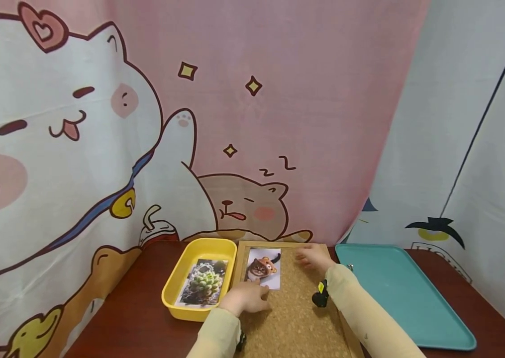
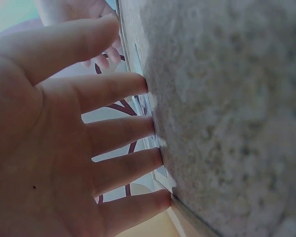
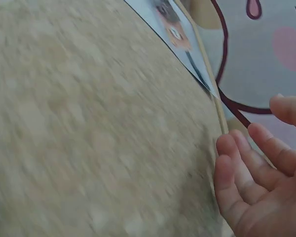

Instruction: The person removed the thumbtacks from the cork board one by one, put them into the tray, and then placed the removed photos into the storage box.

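Observation:
A photo of a cat in an orange hat (image 1: 264, 268) lies at the far left of a wood-framed cork board (image 1: 299, 320). My left hand (image 1: 247, 297) is at the photo's lower edge. In the left wrist view its spread, nearly straight fingers (image 2: 116, 131) touch down along the board's surface near the photo. Over the far right part of the board is my right hand (image 1: 316, 257). The right wrist view shows its loosely bent fingers (image 3: 259, 160) beside the frame's edge, with nothing between them. There the photo's corner lies flat near the frame.
Left of the board stands a yellow tray (image 1: 169, 293) holding a succulent photo (image 1: 203, 283). A teal tray (image 1: 413, 298) lies to the right, with small shiny pieces (image 1: 350, 267) near its left edge. Behind the dark red table (image 1: 140, 308) hangs a cartoon-printed curtain (image 1: 315, 124).

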The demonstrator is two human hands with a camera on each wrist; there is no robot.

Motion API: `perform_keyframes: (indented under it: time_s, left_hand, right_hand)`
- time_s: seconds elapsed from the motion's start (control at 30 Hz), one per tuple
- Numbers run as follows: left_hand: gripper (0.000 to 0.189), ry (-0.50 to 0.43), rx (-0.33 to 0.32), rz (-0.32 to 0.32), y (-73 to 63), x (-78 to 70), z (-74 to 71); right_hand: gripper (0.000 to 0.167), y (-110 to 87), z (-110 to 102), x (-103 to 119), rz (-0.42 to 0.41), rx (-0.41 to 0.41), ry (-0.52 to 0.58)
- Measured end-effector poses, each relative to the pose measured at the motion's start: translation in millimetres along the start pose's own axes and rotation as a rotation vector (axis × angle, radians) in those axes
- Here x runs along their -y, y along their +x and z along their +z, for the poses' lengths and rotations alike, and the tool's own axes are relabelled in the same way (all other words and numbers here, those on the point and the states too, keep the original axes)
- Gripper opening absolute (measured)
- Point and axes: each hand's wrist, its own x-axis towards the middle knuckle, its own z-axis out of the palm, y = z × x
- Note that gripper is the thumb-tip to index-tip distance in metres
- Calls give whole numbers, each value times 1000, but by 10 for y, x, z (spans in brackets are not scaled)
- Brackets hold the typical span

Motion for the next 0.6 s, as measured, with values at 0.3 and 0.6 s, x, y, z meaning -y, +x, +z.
perform_keyframes:
  time_s: [0.3, 0.6]
  left_hand:
    - [53, 9, 3, -4, 8, -24, 0]
    - [54, 9, 2, -10, 17, -12, 12]
  right_hand:
    - [42, 37, 241, -23, 9, 73, 179]
    - [46, 30, 289, 22, -10, 113, 212]
